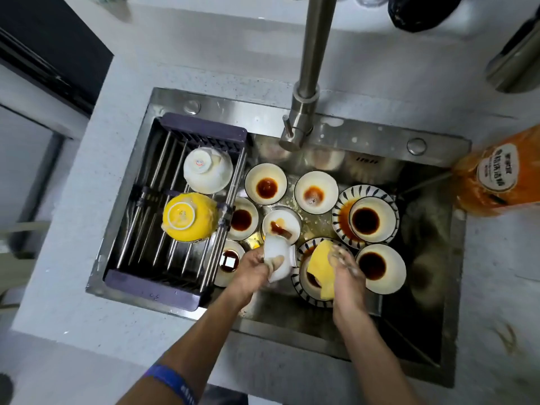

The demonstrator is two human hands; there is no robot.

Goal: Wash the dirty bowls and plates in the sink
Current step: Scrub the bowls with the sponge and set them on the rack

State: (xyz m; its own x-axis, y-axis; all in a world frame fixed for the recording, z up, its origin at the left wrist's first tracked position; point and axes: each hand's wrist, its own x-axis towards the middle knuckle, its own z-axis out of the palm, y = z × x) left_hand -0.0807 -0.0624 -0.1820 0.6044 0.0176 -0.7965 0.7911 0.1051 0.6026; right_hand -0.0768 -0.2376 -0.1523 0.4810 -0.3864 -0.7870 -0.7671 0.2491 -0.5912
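Two bare forearms reach from the near edge of the counter (87,317) into a steel sink (455,258); a blue wristband (172,381) circles the left one. At the sink's near middle the left hand (251,268) grips a small white bowl (277,258), tilted on its side, fingers curled round its rim with a thumb inside. Just to its right, the right hand (346,276) holds a yellow sponge (321,268), fingers curled over it, above a striped plate (295,287) that carries a sauce-stained bowl.

Dirty dishes fill the sink's middle — white bowls with dark brown sauce pooled in them: two toward the far wall (265,184) (316,192), one at the near right (380,268), smaller ones beside the rack (242,219) (282,225) (229,261). A second striped plate (339,217) toward the right holds another sauce-filled bowl (371,219).

Across the sink's left end sits a purple-framed drying rack (152,287) with metal bars. Two bowls rest upside down on it — a white one (207,171) toward the far end, a yellow one (188,216) near the middle.

A steel tap (309,92) rises from the sink's far rim. An orange soap bottle (496,176) lies on the counter at the sink's right edge.
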